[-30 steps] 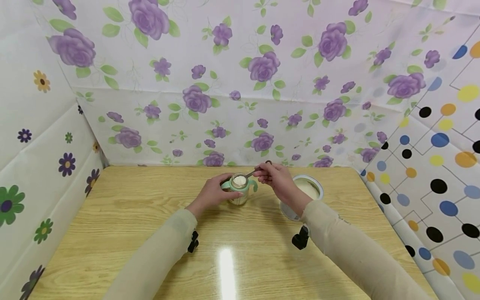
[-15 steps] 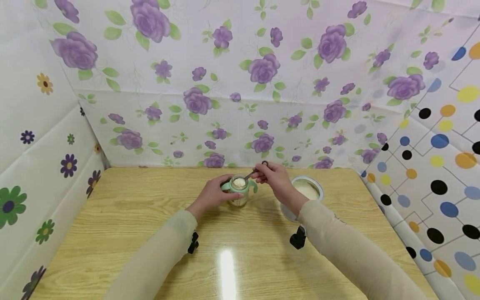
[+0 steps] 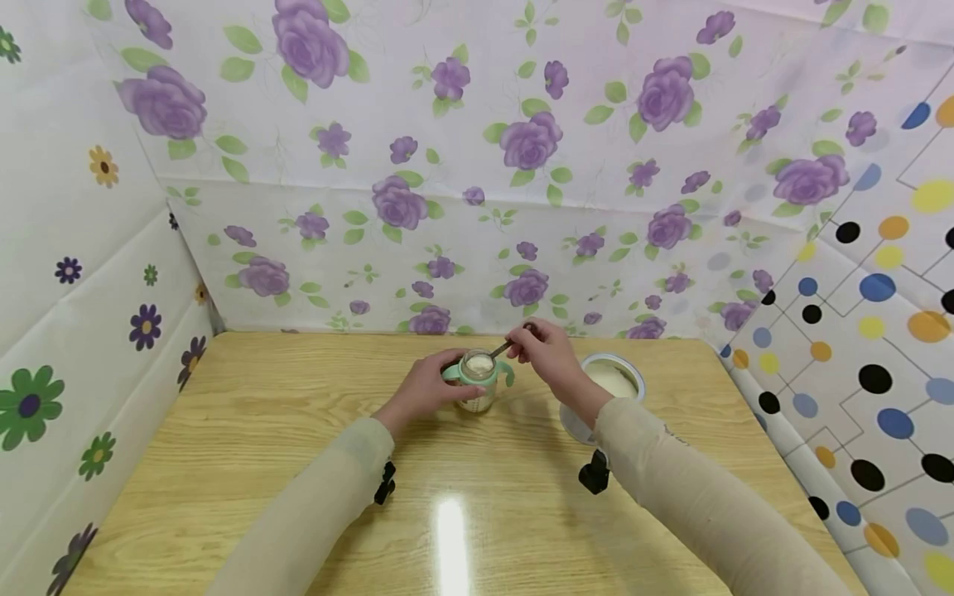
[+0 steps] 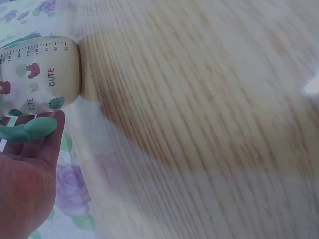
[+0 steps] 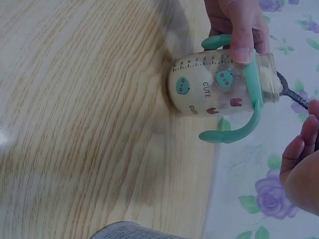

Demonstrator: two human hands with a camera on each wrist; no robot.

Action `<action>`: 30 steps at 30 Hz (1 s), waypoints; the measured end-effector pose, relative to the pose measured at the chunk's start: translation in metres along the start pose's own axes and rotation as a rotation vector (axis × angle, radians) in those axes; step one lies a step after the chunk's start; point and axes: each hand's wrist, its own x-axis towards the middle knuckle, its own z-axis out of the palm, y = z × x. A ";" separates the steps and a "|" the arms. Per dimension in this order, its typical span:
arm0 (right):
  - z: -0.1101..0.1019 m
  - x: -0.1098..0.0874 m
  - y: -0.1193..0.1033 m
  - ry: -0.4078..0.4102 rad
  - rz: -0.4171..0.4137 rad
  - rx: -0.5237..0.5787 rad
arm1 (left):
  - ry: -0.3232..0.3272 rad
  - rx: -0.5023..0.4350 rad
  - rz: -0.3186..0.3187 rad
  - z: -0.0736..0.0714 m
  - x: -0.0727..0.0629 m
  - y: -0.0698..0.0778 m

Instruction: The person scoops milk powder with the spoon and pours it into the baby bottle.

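Note:
A clear baby bottle (image 3: 474,403) with a green two-handled collar stands upright on the table, off-white powder showing in its open mouth. My left hand (image 3: 431,387) grips it from the left, the thumb lying across the front of the collar. Printed scale marks and cartoon faces show on the bottle (image 5: 207,87) in the right wrist view. Between thumb and fingers, my right hand (image 3: 550,358) pinches a dark spoon (image 3: 503,348), tilted with its lower end at the bottle's mouth. The spoon's bowl is hard to make out. In the left wrist view, fingers are behind the green handle (image 4: 30,129).
An open can (image 3: 639,382) of pale powder stands right of the bottle, partly hidden under my right forearm. The wooden table (image 3: 298,372) ends at a floral cloth wall (image 3: 462,248) close behind the bottle. Polka-dot cloth (image 3: 842,348) bounds the right side.
The spoon and right hand have shifted slightly, with the powder in the bottle's mouth looking a little lower. The left hand keeps its grip. The head view has drifted a little.

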 end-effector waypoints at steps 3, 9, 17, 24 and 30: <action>0.001 0.001 0.001 -0.002 -0.027 -0.031 | 0.000 0.006 0.002 0.000 0.000 -0.001; 0.003 0.000 -0.001 -0.005 -0.073 -0.099 | -0.002 0.004 0.005 0.001 0.000 -0.002; 0.003 -0.001 0.003 -0.029 -0.120 -0.172 | 0.000 0.020 0.013 0.001 0.001 -0.003; 0.000 -0.004 0.007 -0.062 -0.109 -0.199 | 0.009 0.024 0.013 0.001 -0.001 -0.001; -0.003 -0.004 0.006 -0.068 -0.124 -0.182 | 0.011 0.020 0.015 0.000 -0.002 0.001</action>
